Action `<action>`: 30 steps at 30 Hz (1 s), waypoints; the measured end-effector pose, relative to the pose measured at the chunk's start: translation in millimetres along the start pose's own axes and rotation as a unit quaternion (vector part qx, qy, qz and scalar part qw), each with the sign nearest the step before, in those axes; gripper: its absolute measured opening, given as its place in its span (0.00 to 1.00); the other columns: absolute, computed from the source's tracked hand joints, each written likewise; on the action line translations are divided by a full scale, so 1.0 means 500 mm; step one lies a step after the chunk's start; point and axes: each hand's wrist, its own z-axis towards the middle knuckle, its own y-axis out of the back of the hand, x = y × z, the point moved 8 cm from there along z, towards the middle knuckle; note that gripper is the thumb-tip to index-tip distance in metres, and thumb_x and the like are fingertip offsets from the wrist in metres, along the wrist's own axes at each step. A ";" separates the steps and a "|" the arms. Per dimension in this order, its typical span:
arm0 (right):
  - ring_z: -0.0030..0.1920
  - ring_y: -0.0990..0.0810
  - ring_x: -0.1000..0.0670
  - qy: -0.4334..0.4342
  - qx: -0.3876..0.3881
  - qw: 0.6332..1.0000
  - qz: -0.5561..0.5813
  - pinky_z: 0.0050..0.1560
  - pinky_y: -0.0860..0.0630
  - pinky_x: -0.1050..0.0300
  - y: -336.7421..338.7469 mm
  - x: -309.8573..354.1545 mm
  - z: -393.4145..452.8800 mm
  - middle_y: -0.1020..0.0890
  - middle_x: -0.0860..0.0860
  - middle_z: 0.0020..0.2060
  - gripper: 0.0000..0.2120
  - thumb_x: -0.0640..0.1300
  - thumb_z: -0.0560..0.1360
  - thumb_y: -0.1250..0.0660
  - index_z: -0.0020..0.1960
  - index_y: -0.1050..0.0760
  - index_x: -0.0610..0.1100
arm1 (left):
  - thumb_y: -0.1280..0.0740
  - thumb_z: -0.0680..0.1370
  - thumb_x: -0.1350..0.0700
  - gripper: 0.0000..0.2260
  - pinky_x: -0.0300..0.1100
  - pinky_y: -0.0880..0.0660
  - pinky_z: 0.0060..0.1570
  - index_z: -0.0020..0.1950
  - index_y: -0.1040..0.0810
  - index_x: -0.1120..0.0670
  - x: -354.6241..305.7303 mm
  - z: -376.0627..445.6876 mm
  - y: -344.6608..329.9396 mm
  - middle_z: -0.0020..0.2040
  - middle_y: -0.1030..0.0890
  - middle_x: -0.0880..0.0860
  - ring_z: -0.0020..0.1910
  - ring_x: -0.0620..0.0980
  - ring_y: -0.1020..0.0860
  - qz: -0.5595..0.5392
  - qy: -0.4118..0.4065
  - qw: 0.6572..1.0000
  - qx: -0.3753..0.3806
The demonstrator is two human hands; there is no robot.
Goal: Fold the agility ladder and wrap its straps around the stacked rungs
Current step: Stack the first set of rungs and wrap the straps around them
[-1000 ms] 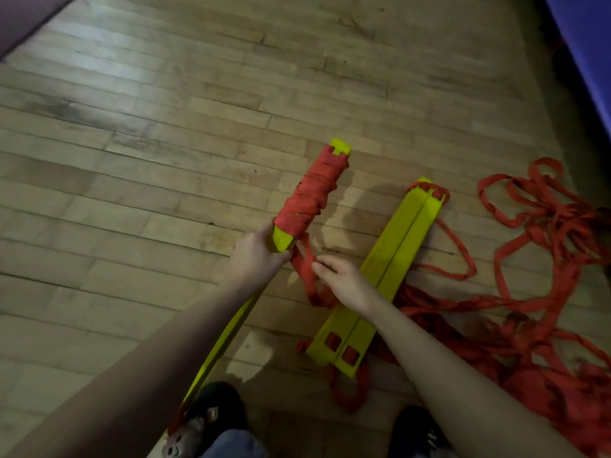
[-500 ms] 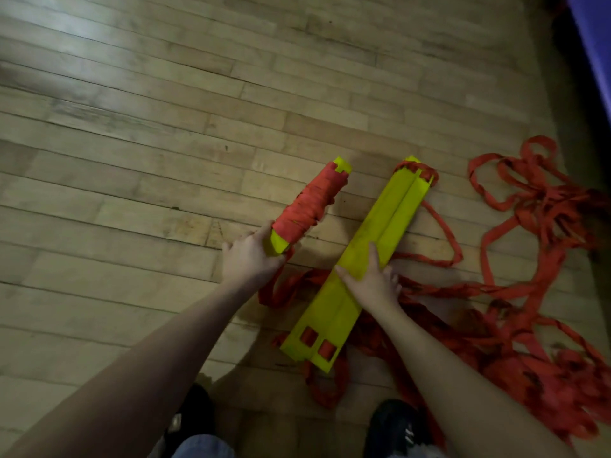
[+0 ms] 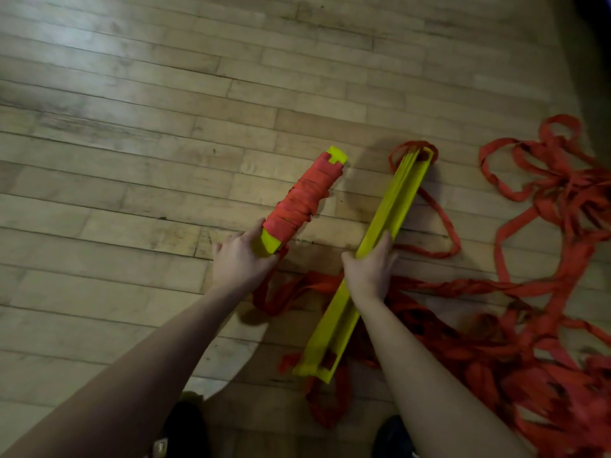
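My left hand (image 3: 243, 259) grips the near end of a yellow rung bundle (image 3: 304, 200) whose far part is wrapped in red strap. The bundle points up and away over the floor. My right hand (image 3: 370, 269) grips the middle of a second stack of yellow rungs (image 3: 390, 219), tilted on its edge, with its near end (image 3: 317, 365) low by my feet. Loose red straps (image 3: 542, 285) trail from both stacks and lie tangled to the right.
Wooden plank floor (image 3: 148, 143) spreads to the left and ahead. My dark shoes (image 3: 185, 428) show at the bottom edge. A dark purple-blue edge (image 3: 595, 14) sits at the top right corner.
My right hand let go of the strap by the wrapped bundle, moved onto the second rung stack and gripped it, tipping it onto its edge. My left hand kept its hold.
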 end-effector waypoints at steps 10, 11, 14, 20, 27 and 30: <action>0.63 0.25 0.41 0.029 0.008 0.973 0.230 0.63 0.27 0.46 0.057 0.045 0.015 0.24 0.41 0.64 0.31 0.38 0.68 0.37 0.71 0.32 0.42 | 0.32 0.69 0.42 0.32 0.58 0.31 0.60 0.72 0.34 0.44 0.017 -0.009 0.038 0.51 0.19 0.57 0.55 0.60 0.23 -0.043 0.002 0.999 -0.015; 0.63 0.25 0.41 0.022 -0.001 0.967 0.255 0.63 0.27 0.44 0.059 0.055 0.027 0.24 0.41 0.64 0.32 0.40 0.66 0.38 0.70 0.31 0.42 | 0.31 0.69 0.43 0.32 0.58 0.31 0.61 0.72 0.34 0.44 0.018 -0.007 0.047 0.52 0.19 0.57 0.55 0.60 0.23 -0.045 0.002 0.999 -0.018; 0.67 0.28 0.43 0.002 -0.026 0.947 0.320 0.66 0.30 0.45 0.054 0.099 0.066 0.27 0.42 0.67 0.36 0.41 0.63 0.39 0.73 0.35 0.42 | 0.30 0.69 0.44 0.31 0.56 0.30 0.60 0.71 0.32 0.45 0.020 0.005 0.072 0.51 0.19 0.57 0.55 0.60 0.24 -0.059 0.007 0.998 -0.032; 0.66 0.28 0.42 -0.034 -0.065 0.929 0.362 0.66 0.32 0.52 0.000 0.174 0.121 0.29 0.40 0.67 0.33 0.30 0.72 0.42 0.75 0.42 0.42 | 0.33 0.64 0.42 0.31 0.56 0.25 0.52 0.67 0.28 0.46 0.063 0.041 0.114 0.45 0.20 0.57 0.49 0.60 0.22 -0.124 0.023 0.988 -0.084; 0.63 0.27 0.39 -0.048 -0.082 0.931 0.353 0.65 0.32 0.51 -0.078 0.225 0.158 0.30 0.36 0.66 0.30 0.30 0.74 0.43 0.75 0.41 0.42 | 0.31 0.67 0.42 0.26 0.56 0.24 0.51 0.65 0.26 0.47 0.168 0.052 0.139 0.44 0.19 0.54 0.46 0.58 0.22 -0.096 0.094 0.985 -0.107; 0.69 0.31 0.41 -0.022 -0.034 0.940 0.338 0.70 0.36 0.50 -0.133 0.243 0.170 0.33 0.38 0.69 0.33 0.27 0.71 0.43 0.75 0.43 0.40 | 0.29 0.69 0.45 0.27 0.55 0.25 0.53 0.66 0.28 0.46 0.176 0.052 0.132 0.45 0.19 0.54 0.48 0.58 0.22 -0.111 0.116 0.982 -0.097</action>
